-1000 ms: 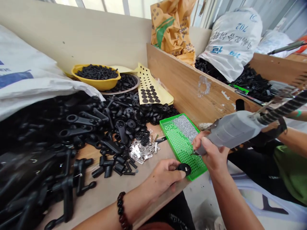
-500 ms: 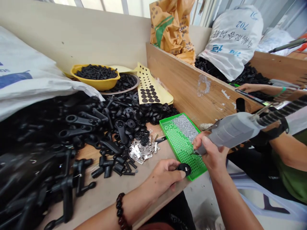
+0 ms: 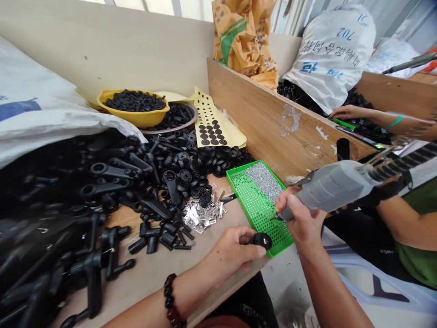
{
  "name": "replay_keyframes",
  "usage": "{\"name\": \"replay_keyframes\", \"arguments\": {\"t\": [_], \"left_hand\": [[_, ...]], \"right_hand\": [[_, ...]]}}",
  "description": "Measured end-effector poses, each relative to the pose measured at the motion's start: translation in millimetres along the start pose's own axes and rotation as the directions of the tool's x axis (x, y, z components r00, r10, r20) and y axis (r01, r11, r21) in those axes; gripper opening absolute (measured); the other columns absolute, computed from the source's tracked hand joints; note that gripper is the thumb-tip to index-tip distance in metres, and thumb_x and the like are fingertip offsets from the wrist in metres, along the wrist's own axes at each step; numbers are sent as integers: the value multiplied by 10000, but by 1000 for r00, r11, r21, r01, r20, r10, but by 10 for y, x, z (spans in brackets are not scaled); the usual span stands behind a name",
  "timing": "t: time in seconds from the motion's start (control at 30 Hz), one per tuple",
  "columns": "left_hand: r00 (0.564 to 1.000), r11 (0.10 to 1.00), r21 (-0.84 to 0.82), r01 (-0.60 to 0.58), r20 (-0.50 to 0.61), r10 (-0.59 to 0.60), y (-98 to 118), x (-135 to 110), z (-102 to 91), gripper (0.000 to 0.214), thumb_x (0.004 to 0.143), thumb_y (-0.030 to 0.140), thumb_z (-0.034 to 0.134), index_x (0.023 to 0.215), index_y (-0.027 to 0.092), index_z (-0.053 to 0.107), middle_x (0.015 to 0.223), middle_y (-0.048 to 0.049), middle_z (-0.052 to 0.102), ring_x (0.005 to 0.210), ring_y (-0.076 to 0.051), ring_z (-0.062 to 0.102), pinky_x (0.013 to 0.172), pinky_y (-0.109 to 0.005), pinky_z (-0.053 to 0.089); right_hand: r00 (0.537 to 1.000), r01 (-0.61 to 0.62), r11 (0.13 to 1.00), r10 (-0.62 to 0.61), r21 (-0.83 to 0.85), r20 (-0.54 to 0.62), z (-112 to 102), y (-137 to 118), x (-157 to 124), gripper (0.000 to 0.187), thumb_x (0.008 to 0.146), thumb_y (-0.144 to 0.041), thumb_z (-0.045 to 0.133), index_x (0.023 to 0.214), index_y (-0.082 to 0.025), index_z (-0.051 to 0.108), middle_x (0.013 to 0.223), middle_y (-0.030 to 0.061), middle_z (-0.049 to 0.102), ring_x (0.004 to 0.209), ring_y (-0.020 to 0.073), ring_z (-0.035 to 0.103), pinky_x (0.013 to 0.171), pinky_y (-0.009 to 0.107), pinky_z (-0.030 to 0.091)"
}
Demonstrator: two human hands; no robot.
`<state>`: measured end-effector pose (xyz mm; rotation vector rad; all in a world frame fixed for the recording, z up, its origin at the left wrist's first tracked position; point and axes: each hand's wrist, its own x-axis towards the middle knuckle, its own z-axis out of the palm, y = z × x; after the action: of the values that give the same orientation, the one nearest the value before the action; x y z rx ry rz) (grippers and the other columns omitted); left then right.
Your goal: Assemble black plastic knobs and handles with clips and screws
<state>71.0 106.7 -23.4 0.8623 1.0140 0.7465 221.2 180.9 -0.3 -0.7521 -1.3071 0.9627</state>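
Note:
Between the thumb and fingers of my left hand is a round black plastic part with a small bright spot of metal on it. It is held at the near corner of a green perforated tray, whose far end carries a heap of small silver screws. My right hand is wrapped round a grey electric screwdriver. The tool's tip hovers over the tray, apart from the black part. Left of the tray lies a pile of small metal plates.
Black plastic handles pile up on the left under a white sack. A yellow bowl of black pieces and a sticker sheet stand behind. Beyond the wooden divider, a co-worker's hand reaches among black parts.
My hands, the black part and the screwdriver hold almost the same positions. The co-worker's hand beyond the divider has shifted slightly left and up. The view has tilted slightly.

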Motion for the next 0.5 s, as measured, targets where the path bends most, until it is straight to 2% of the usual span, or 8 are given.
{"name": "replay_keyframes", "arguments": {"t": [0.23, 0.5], "left_hand": [[999, 1000, 8, -23, 36, 23, 92, -31, 24, 193, 692, 260, 652, 846, 143, 646, 786, -8, 570, 645, -105, 460, 500, -186, 347], [1000, 1000, 22, -22, 16, 21, 121, -53, 42, 195, 681, 252, 634, 841, 141, 647, 784, -11, 568, 641, -109, 459, 500, -193, 342]], "right_hand": [[1000, 0, 1000, 0, 7, -24, 18, -11, 3, 235, 780, -306, 642, 598, -179, 565, 528, -26, 529, 485, 125, 508, 508, 277, 398], [1000, 11, 1000, -11, 2, -27, 6, 1, 6, 231, 783, -296, 636, 599, -174, 570, 533, -22, 534, 486, 125, 514, 502, 278, 401]]}}
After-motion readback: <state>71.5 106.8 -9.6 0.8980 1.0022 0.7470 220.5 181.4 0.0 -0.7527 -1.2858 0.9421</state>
